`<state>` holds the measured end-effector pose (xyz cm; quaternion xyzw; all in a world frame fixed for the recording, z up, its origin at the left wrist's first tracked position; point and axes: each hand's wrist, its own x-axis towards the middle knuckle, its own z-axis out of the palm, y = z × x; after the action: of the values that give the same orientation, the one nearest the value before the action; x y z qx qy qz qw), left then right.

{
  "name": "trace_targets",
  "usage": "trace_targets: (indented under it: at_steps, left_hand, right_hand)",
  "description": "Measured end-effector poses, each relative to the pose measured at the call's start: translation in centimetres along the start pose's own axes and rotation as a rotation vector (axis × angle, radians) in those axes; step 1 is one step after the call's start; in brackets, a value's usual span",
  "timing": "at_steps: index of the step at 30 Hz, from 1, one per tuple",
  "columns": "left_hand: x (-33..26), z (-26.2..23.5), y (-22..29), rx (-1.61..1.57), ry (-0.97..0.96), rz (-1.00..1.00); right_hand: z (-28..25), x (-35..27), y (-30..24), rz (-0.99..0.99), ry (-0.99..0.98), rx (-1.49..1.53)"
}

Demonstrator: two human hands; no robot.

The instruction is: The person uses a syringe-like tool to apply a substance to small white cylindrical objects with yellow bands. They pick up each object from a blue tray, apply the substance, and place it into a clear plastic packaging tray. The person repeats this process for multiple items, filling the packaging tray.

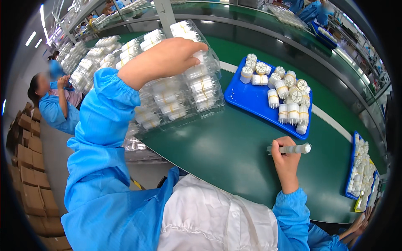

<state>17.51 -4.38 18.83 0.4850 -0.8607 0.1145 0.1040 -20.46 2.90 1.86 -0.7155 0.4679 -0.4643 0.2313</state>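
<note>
My left hand (173,58) reaches over the stacked clear plastic trays (213,109) at the left of the table. Its thumb and forefinger curl down at a white part in the top tray; the other fingers and what they grip are hidden. Bundles of white cylindrical parts (203,85) with yellow bands fill these trays. My right hand (286,165) is closed round a slim, whitish translucent tube (299,149), held level above the green table. Beyond it lies a blue tray (247,98) with several white ribbed cylinders (289,111), some upright, some on their sides, grouped on its right part.
The green tabletop (217,146) curves along my front. Another blue tray (351,184) of white parts sits at the far right, near a co-worker's hands (360,224). More filled clear trays (86,69) are stacked at the left. Another person (56,100) and cardboard boxes (35,167) are farther left.
</note>
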Motion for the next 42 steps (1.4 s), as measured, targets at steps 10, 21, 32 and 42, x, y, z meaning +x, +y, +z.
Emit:
trace_targets:
  at_steps: [10,21,32,42]
  left_hand:
    - [4.7,8.1,12.9,-0.377,0.376,0.159]
    - [11.4,20.7,16.1,-0.414,0.099,0.047]
    - [5.5,14.7,16.9,-0.902,0.095,-0.077]
    - [0.1,17.5,19.4,-1.015,0.071,0.092]
  right_hand:
    - [0.8,-0.2,1.2,-0.052,-0.043,-0.065]
    - [0.6,0.2,2.6,-0.096,0.000,-0.148]
    - [0.9,0.1,3.6,0.015,0.004,-0.142]
    - [-0.9,1.0,1.1,0.176,0.137,0.303]
